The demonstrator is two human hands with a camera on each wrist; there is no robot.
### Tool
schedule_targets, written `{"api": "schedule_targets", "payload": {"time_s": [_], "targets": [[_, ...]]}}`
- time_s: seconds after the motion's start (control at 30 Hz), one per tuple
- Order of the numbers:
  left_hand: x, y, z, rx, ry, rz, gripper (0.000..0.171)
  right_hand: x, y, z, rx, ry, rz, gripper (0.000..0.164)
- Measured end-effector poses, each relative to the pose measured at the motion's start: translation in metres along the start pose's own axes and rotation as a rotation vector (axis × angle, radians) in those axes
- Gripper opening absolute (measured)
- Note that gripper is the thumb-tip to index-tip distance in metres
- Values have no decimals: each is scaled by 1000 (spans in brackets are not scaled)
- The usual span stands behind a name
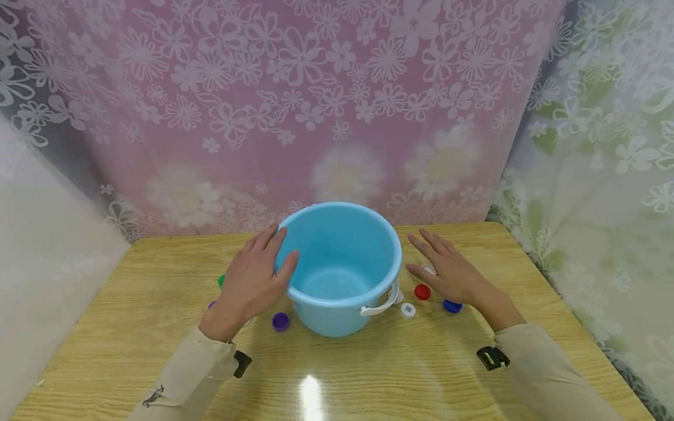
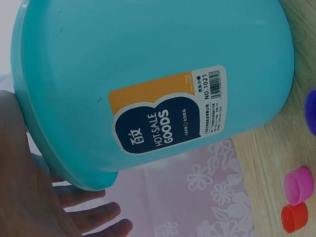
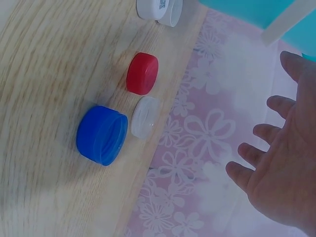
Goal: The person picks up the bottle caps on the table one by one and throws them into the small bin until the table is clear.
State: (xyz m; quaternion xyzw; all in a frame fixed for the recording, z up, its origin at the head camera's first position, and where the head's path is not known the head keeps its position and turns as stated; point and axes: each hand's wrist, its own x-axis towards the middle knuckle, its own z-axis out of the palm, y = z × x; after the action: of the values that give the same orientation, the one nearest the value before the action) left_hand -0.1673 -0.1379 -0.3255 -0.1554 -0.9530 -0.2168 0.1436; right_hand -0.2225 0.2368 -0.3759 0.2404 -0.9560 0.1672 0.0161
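A light-blue plastic bucket (image 1: pixel 337 318) stands upright in the middle of the wooden table, its mouth upward and its white handle (image 1: pixel 380 305) hanging at the right front. My left hand (image 1: pixel 256 278) is at the bucket's left rim, fingers stretched out and thumb overlapping the rim in the head view. The left wrist view shows a printed label (image 2: pixel 168 111) on the bucket's side. To the right of the bucket my right hand (image 1: pixel 451 273) hovers over the table, palm toward the bucket and fingers spread, holding nothing.
Right of the bucket lie a red cap (image 1: pixel 422 292), a blue cap (image 3: pixel 102 135), a translucent cap (image 3: pixel 145 117) and white caps (image 1: pixel 408 310). On the left are purple (image 1: pixel 281 321), green (image 1: pixel 221 281), pink (image 2: pixel 298 185) and orange (image 2: pixel 295 217) caps. Floral curtains surround the table (image 1: pixel 368 380).
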Motion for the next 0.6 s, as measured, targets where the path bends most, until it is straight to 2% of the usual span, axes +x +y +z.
{"api": "schedule_targets", "payload": {"time_s": [0.43,0.6], "targets": [[2,-1,4,-117,13,-53,59,-1,1,2,3,-7,2,69],[7,-4,2,-241,3,-106,58,-1,1,2,10,-9,1,69]]}}
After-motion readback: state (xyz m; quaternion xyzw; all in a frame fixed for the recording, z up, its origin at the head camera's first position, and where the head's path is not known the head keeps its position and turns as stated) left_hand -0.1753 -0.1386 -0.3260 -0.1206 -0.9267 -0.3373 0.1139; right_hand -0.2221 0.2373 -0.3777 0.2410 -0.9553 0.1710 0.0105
